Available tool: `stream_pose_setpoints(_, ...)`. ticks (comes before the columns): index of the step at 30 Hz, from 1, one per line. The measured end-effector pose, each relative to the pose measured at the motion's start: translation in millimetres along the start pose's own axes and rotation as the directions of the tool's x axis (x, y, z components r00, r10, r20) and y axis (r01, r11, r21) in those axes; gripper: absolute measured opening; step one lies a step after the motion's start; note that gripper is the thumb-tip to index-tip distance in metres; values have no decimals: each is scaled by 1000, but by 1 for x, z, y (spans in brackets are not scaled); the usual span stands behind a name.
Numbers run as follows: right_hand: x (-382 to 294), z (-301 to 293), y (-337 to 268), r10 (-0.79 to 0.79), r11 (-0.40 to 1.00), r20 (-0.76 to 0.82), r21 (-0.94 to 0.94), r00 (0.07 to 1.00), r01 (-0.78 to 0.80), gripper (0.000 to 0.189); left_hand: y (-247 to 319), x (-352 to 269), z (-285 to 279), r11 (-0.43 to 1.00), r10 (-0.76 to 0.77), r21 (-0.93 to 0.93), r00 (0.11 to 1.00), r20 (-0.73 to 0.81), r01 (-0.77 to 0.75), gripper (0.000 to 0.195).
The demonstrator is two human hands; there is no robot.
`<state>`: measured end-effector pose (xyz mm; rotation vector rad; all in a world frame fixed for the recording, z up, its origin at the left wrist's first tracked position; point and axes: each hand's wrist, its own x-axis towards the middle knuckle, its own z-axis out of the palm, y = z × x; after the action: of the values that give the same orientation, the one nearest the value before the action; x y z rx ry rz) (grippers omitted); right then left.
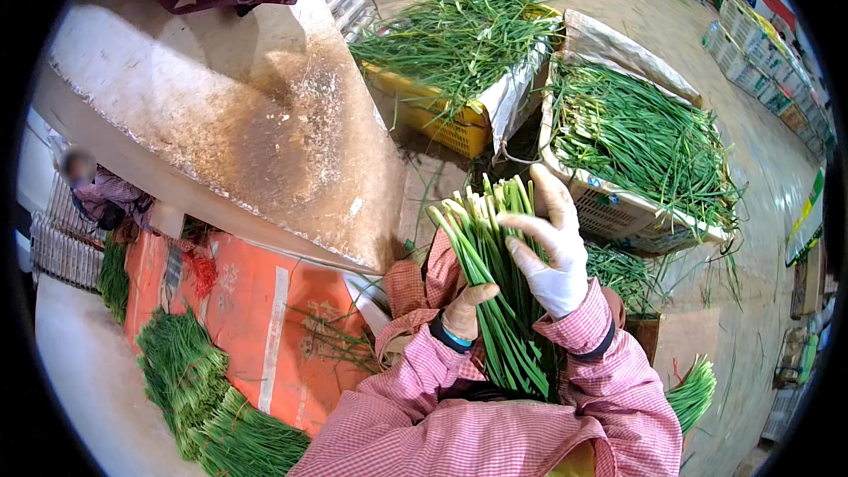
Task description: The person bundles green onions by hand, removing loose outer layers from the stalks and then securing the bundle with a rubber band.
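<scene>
A bunch of garlic chives (507, 338) stands tilted in front of my chest, pale cut stem ends up and green leaves down against my lap. My left hand (466, 313) grips the bunch from the left; the thumb lies along the leaves and the other fingers are hidden behind it. My right hand (555, 257), in a white glove with worn, stained fingertips, is at the upper right of the bunch. Its fingers are spread, with fingertips at the stems, and do not close around them.
Loose chives fill a yellow crate (430, 109) and a lined white crate (636, 212) ahead. Tied bunches (185, 377) lie left by an orange sheet (305, 338). A stained pale slab (285, 132) stands front left. Another bunch (692, 394) lies right. Another person (119, 195) sits far left.
</scene>
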<state>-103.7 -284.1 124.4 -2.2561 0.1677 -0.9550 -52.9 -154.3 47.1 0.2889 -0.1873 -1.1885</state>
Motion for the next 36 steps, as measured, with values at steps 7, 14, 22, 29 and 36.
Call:
stream_pose_setpoints(7,-5,7,14,107,976,19,-192,994,-102,24,-10,3,-19,961,-96,242,981,-171,137,65)
stream_pose_setpoints(14,7,6,22,242,962,156,-164,958,-217,20,-20,6,-30,971,-160,161,982,-100,175,64)
stream_pose_setpoints(22,16,-14,28,232,946,330,-294,915,-134,25,-13,7,-39,960,-279,-3,959,-51,280,59)
stream_pose_setpoints(29,31,-33,40,51,982,165,-191,985,-19,19,-4,16,-5,963,-270,19,962,48,269,62)
stream_pose_setpoints(36,64,-137,33,210,927,-776,351,595,130,33,-2,8,-36,979,-205,8,977,-49,206,59)
